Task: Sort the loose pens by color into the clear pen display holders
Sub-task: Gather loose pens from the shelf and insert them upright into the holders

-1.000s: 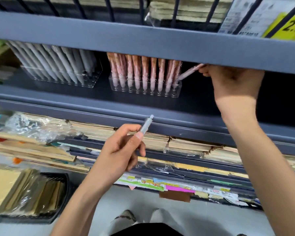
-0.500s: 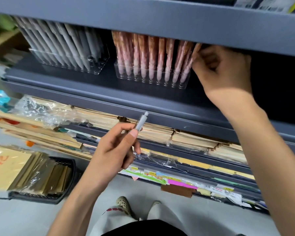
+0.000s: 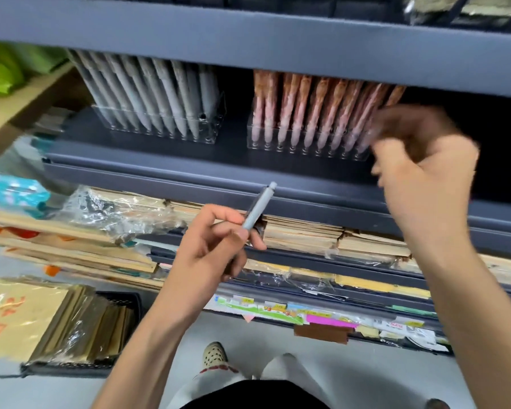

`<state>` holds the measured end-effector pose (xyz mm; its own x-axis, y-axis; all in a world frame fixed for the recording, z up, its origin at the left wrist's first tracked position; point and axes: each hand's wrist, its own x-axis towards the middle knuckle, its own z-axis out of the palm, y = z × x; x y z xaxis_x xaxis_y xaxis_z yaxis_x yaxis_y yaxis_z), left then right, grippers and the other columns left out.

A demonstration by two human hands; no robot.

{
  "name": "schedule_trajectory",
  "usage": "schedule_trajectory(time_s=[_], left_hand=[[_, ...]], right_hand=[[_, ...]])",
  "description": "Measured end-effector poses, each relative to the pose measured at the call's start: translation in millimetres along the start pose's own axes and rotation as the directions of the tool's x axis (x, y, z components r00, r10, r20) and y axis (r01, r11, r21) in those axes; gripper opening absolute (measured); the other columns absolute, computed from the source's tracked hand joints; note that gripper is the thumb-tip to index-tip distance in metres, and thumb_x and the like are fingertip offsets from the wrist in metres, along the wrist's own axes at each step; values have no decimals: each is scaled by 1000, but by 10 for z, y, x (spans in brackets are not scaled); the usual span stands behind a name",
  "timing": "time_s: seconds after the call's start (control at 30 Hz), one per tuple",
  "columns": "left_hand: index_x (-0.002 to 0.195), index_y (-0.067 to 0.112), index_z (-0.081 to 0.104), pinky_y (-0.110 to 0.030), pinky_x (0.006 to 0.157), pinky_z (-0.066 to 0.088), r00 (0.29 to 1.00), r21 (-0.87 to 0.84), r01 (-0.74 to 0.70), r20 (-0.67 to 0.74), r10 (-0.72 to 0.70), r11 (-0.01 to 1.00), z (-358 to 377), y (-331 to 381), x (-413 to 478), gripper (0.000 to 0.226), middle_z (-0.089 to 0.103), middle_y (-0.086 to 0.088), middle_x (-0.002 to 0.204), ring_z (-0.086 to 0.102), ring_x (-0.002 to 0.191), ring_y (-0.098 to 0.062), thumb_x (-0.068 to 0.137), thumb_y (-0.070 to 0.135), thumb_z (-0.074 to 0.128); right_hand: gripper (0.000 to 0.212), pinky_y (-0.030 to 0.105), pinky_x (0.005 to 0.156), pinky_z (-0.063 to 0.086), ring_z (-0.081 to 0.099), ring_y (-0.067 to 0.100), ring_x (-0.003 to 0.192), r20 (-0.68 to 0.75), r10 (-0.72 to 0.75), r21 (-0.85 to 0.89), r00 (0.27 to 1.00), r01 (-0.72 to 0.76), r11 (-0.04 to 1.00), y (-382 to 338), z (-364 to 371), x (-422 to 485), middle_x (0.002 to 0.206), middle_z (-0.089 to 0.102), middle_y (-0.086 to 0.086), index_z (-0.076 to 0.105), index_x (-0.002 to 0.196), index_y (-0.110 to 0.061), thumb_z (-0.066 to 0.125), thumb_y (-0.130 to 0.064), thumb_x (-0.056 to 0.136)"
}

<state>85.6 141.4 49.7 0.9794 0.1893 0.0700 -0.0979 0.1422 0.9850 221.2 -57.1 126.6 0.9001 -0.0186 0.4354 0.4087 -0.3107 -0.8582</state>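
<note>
Before the shelf (image 3: 148, 175), the left hand (image 3: 210, 249) pinched a grey pen (image 3: 258, 206); the right hand (image 3: 425, 175) was blurred, fingers curled, hold unclear

The right hand (image 3: 425, 166) is blurred, so whether it pinches anything cannot be told; it covers the right end of one holder (image 3: 278, 144). The upper shelf (image 3: 248, 33) hides the tops of the pink pens (image 3: 307, 113) and grey pens (image 3: 148, 95). The left hand (image 3: 210, 252) hides the lower part of its pen (image 3: 257, 206). The labels (image 3: 278, 311) are too small to read.

Wrapped paper stacks (image 3: 301, 234) line the grey shelving (image 3: 248, 31).
</note>
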Motion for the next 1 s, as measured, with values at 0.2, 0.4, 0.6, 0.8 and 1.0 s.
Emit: schedule_trajectory(time_s=[0.2, 0.4, 0.6, 0.8, 1.0], left_hand=[[96, 17, 54, -22, 56, 44, 994, -5, -91, 67, 91, 996, -326, 59, 110, 16, 73, -10, 87, 52, 55, -16, 87, 15, 67], [104, 10, 59, -27, 58, 51, 988, -11, -94, 123, 94, 996, -683, 88, 153, 14, 73, -11, 90, 63, 65, -21, 91, 10, 60], [101, 9, 64, -27, 55, 52, 994, -7, -101, 37, 101, 995, -980, 100, 220, 13, 74, -9, 86, 63, 61, -17, 89, 12, 63], [101, 18, 66, -30, 59, 56, 984, 159, -168, 80, 156, 973, -1187, 188, 291, 15, 73, -3, 86, 69, 67, -19, 88, 21, 72], [103, 30, 63, -21, 79, 52, 861, 524, -373, -112, 495, 766, -1777, 489, 634, 10, 70, 8, 93, 67, 87, -5, 94, 28, 65]], right_hand=[[8, 19, 57, 46, 54, 7, 65, 471, 108, 130, 876, -190, 973, -310, 587, -549, 75, 69, -2, 73, 89, -16, 74, -13, 82], [11, 26, 63, 56, 66, 17, 65, 473, 138, 287, 870, -300, 910, -397, 894, -617, 78, 72, 7, 69, 87, -8, 74, -11, 77], [8, 26, 64, 55, 67, 20, 70, 321, 146, 435, 936, -282, 855, -480, 1165, -681, 77, 71, 6, 70, 91, -14, 66, -10, 86], [18, 23, 66, 56, 68, 15, 71, 406, 165, 291, 899, -299, 909, -554, 1456, -837, 84, 74, 8, 71, 99, -10, 70, -2, 83], [13, 26, 70, 58, 72, 19, 77, 100, 108, 295, 989, -134, 946, -606, 1489, -569, 85, 73, 4, 64, 103, -7, 60, -3, 92]])
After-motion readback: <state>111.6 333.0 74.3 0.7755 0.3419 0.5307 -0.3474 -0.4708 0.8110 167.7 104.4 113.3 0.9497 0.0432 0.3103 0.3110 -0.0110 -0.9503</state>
